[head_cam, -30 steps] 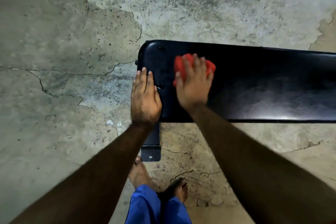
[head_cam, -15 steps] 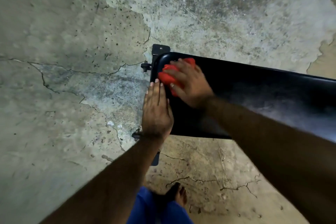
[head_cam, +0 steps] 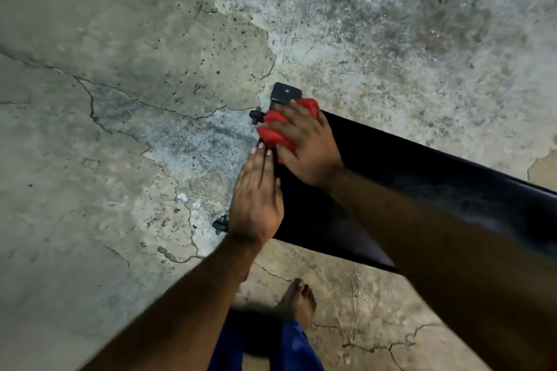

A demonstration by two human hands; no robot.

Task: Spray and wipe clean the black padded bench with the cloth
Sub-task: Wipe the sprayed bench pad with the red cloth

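Since a second ago the right hand (head_cam: 304, 147) has carried the red cloth (head_cam: 275, 129) from mid-pad out to the far end corner of the black bench (head_cam: 422, 181), right by the frame's metal bracket (head_cam: 284, 93). Its fingers are spread and pressed down over the bunched cloth, pinning it to the pad. The left hand (head_cam: 256, 199) lies flat and empty along the bench's end edge — bracing, I'd judge. No spray bottle shows; wiping is underway, and the long stretch running right looks still to be done.

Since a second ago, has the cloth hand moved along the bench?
Yes. The right hand slid the red cloth to the bench end, past the left hand.
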